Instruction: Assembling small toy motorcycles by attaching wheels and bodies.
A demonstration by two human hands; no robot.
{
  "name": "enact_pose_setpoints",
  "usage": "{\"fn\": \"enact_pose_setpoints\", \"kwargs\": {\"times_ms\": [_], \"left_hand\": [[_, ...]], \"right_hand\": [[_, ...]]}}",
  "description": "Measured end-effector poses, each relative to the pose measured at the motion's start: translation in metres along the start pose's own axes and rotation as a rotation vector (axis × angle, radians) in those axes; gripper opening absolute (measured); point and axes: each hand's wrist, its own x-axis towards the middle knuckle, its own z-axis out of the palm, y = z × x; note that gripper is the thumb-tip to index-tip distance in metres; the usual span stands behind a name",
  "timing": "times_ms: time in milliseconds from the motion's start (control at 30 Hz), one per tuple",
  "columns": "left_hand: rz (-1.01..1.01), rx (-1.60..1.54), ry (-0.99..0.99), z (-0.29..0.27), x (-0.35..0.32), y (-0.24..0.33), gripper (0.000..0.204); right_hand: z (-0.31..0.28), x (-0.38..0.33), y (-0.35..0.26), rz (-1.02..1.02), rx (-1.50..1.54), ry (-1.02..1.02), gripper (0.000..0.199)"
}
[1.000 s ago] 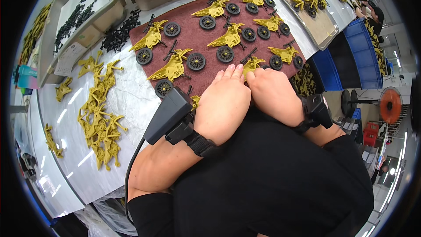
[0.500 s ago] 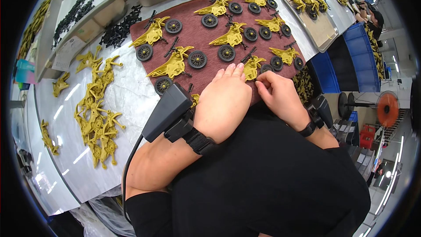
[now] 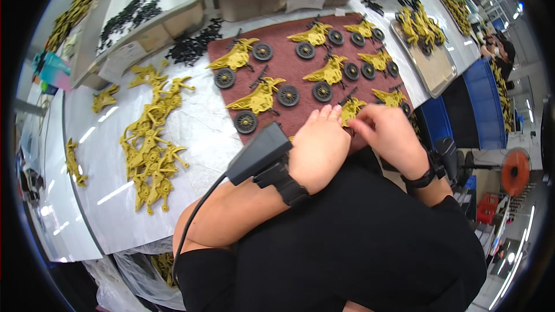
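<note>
Laid out on a maroon cloth (image 3: pixel 277 34) are yellow toy motorcycle bodies with black spoked wheels and black handlebar parts beside them. My left hand (image 3: pixel 321 147) reaches over the cloth's near edge, back up, fingers stretched out; its thumb and palm side are hidden. Just right of those fingertips is a motorcycle body (image 3: pixel 351 108), partly covered by my hands. My right hand (image 3: pixel 396 136) is bent at that body's near side, thumb and forefinger pinched together. Whatever lies between them cannot be made out. A nearby body (image 3: pixel 257 97) with a wheel (image 3: pixel 245 121) lies left of my hands.
Loose yellow bodies (image 3: pixel 153 144) are heaped on the white table at left. Black small parts (image 3: pixel 193 43) lie behind them. Grey bins (image 3: pixel 231 3) of black parts line the back. A tray (image 3: pixel 436 72) of assembled motorcycles stands at right, near blue crates (image 3: pixel 485 104).
The whole view has shifted, so the table and cloth appear farther right and slightly lower. Both hands stay together at the same motorcycle body, with the right hand's fingers slightly more bent.
</note>
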Motion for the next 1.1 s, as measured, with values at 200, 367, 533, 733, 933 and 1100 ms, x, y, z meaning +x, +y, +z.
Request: {"fn": "enact_pose_setpoints", "kwargs": {"times_ms": [200,367,533,733,933,1100], "left_hand": [[0.019,0.049,0.039,0.007,-0.001,0.002,0.04],[-0.008,-0.013,0.11,0.013,-0.001,0.007,0.038],[0.0,-0.146,-0.009,0.0,0.0,0.003,0.037],[-0.008,-0.14,0.084,0.009,-0.002,0.002,0.037],[0.037,0.018,0.056,0.011,-0.002,0.0,0.037],[0.127,0.06,0.026,0.009,0.001,-0.007,0.042]], "right_hand": [[0.014,0.115,-0.045,-0.67,0.072,0.285,0.012],[0.065,0.212,-0.099,-0.802,0.048,0.089,0.017],[0.095,0.238,-0.135,-0.654,-0.386,0.012,0.022],[0.092,0.237,-0.133,-0.696,-0.311,0.03,0.024],[0.058,0.207,-0.116,-0.656,0.371,0.024,0.02],[-0.003,0.128,-0.047,-0.615,0.5,-0.042,0.015]]}}
